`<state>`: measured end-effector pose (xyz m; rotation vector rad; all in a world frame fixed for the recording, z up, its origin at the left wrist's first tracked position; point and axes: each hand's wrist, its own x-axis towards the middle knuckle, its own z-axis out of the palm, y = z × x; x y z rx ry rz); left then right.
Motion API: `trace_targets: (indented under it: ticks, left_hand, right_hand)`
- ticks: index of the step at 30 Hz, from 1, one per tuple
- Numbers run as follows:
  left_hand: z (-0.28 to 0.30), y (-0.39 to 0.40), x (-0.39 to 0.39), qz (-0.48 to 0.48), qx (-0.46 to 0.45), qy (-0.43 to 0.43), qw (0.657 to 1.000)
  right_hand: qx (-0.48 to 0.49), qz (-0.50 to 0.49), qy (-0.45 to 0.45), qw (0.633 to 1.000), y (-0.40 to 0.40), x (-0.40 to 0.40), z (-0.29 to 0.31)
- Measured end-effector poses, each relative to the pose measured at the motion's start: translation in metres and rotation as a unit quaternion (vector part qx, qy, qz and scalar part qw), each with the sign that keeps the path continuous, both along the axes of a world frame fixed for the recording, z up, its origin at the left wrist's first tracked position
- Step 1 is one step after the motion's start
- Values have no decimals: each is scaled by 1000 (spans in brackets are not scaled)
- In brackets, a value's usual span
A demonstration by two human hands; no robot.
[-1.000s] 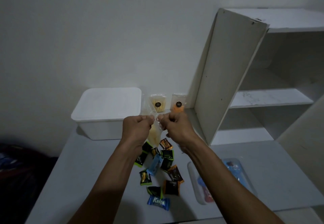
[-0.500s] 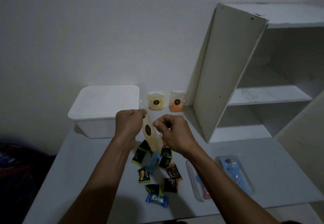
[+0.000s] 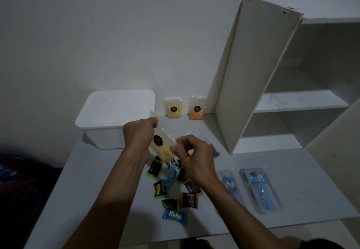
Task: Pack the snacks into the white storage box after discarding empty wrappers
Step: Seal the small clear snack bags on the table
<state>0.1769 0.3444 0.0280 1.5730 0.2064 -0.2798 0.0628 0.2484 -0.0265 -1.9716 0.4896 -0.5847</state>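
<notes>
Now | hands apart since earlier | left hand (image 3: 138, 139) grips snack pouch (image 3: 161, 145) | right hand (image 3: 194, 153) pinches clear wrapper (image 3: 202, 134)

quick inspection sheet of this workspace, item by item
surface: pale grey table, dimly lit.
job's things: white storage box at back left, lid on; two clear snack pouches standing by the wall; small wrapped snacks scattered in the middle; two blue packs at right.
clutter: nothing seen beyond the snacks.
grippers: left hand pinches the top of a clear pouch with yellow sticks; right hand pinches its lower edge and a clear wrapper.
cables: nothing seen.
surroundings: white shelf unit at right, plain wall behind, dark things on the floor at left.
</notes>
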Motion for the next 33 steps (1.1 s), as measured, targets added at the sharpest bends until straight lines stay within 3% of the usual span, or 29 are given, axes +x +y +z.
trace_targets:
  ticks: [3, 7, 12, 14, 26, 33]
  left_hand:
    - [-4, 2, 1, -5, 4, -7, 1000]
    - [-20, 9, 4, 2, 7, -58, 998]
    - [-45, 4, 11, -147, 8, -93, 985]
    - [-50, -6, 17, -163, 9, -104, 981]
    - [-103, -96, 113, -86, 3, -65, 994]
    - [-147, -157, 187, 39, 41, -6, 998]
  right_hand:
    - [46, -60, -57, 996, 0, 4, -4]
    - [53, -82, -47, 994, -21, 3, 0]
    - [71, -61, -18, 995, -62, 3, 5]
    - [84, -53, -16, 995, -79, 7, 5]
    - [132, -82, -2, 988, -171, 128, -43]
    - [153, -105, 25, 982, -212, 215, -90]
